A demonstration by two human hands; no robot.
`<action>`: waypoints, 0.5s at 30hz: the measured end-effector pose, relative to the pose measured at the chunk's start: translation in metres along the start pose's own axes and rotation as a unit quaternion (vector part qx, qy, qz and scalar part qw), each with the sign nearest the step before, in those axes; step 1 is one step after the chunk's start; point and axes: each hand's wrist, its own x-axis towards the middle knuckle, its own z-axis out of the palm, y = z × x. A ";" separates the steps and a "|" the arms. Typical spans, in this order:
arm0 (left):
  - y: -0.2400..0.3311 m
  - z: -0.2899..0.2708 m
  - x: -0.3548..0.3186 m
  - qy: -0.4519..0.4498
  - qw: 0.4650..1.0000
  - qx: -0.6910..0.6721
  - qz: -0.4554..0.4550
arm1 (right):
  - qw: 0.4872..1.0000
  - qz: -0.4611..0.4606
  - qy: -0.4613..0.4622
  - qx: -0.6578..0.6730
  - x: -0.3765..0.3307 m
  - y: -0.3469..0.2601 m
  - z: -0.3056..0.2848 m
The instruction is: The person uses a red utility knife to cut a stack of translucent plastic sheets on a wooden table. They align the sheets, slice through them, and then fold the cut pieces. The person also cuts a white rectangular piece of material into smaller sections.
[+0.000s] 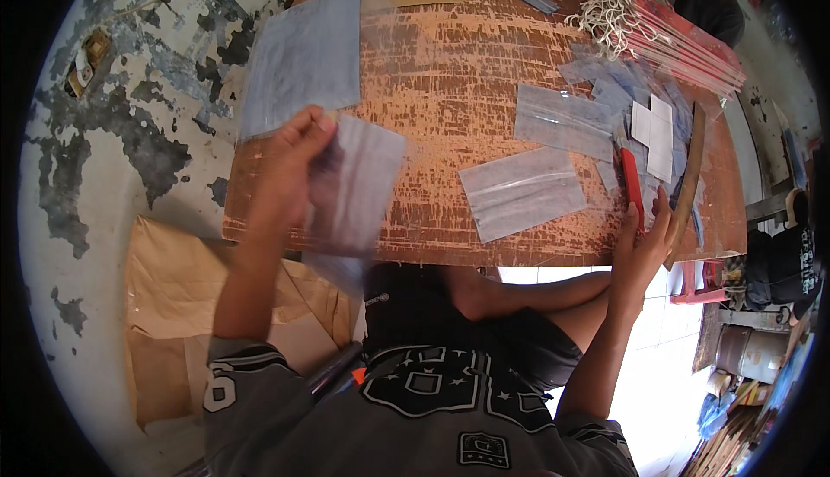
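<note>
Wooden table (pixel 450 88): brown and worn, with clear plastic bags (pixel 523 192) lying flat on it.
Left hand (pixel 290 166): arm lifted up, fingers pinching a see-through bag (pixel 359 187) over the table's near edge.
Right hand (pixel 644 244): arm stretched out, fingers spread, tips touching a red strip (pixel 632 185).

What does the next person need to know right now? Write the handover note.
Left hand: raised over the table edge, gripping a clear plastic sleeve.
Right hand: at the table's right end, fingers on a red tool.
On the wooden table: two filled sleeves lie flat mid-table, loose sleeves and white cards to the right, a stack of red-edged packs at the far right.
Done: some packed. Left: loose sleeves.
</note>
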 end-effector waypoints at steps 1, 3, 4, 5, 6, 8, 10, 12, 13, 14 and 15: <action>0.012 -0.016 0.018 -0.027 0.999 0.026 0.000 | 1.000 -0.004 0.006 0.006 -0.001 -0.002 -0.003; 0.036 -0.036 0.055 -0.058 0.994 0.091 0.015 | 1.000 -0.010 0.019 0.022 -0.004 -0.004 -0.005; 0.045 -0.055 0.079 -0.084 0.981 0.166 0.051 | 0.999 -0.014 0.025 0.033 -0.006 -0.005 -0.005; 0.050 -0.072 0.104 -0.112 0.961 0.237 0.086 | 0.999 -0.017 0.033 0.039 -0.007 -0.005 -0.006; 0.058 -0.079 0.121 -0.091 0.947 0.295 0.088 | 0.999 -0.015 0.032 0.034 -0.008 -0.010 -0.009; 0.060 -0.085 0.154 -0.081 0.921 0.368 0.101 | 0.999 -0.021 0.040 0.018 -0.008 -0.015 -0.013; 0.057 -0.094 0.187 -0.096 0.900 0.408 0.120 | 0.999 -0.015 0.038 0.023 -0.008 -0.014 -0.017; 0.053 -0.109 0.215 -0.106 0.876 0.450 0.135 | 0.999 -0.004 0.035 0.015 -0.010 -0.013 -0.022; 0.049 -0.107 0.222 -0.095 0.865 0.466 0.163 | 0.999 -0.001 0.033 0.017 -0.011 -0.013 -0.024; 0.046 -0.105 0.229 -0.083 0.852 0.481 0.190 | 0.999 0.003 0.031 0.020 -0.012 -0.013 -0.026; 0.043 -0.092 0.230 0.021 0.799 0.568 0.196 | 0.999 0.008 0.030 0.018 -0.013 -0.012 -0.029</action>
